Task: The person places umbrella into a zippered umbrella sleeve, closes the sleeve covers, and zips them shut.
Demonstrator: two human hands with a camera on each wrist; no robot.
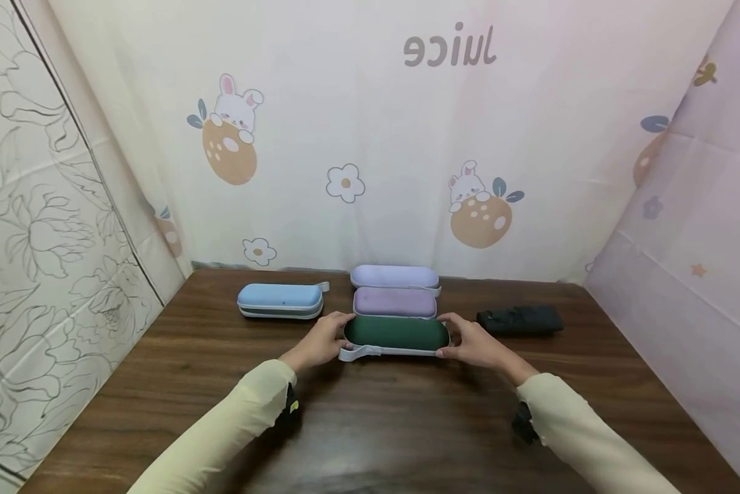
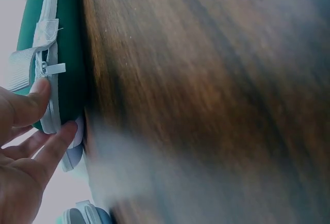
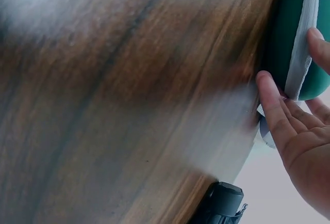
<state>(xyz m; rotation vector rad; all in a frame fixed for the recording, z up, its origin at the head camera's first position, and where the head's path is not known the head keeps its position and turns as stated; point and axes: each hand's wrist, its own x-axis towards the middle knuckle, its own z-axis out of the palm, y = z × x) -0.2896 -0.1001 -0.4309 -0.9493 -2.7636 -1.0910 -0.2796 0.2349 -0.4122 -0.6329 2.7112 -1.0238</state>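
A dark green zippered glasses case point(image 1: 397, 332) with a light grey zipper band and wrist strap lies crosswise on the table. My left hand point(image 1: 322, 340) grips its left end; in the left wrist view the thumb is on the band near the zipper pull point(image 2: 55, 69). At the opposite end, my right hand point(image 1: 473, 346) holds the case between thumb and fingers. The right wrist view shows the thumb on the green shell point(image 3: 287, 28) side and fingers at the tip. Directly behind it sit a purple case point(image 1: 394, 302) and a lavender case point(image 1: 394, 276).
A light blue case point(image 1: 280, 295) with a grey strap lies to the left. On the right is a black folded umbrella point(image 1: 520, 320). A printed curtain point(image 1: 382, 137) hangs behind the brown wooden table point(image 1: 394, 439), with more patterned walls at both sides.
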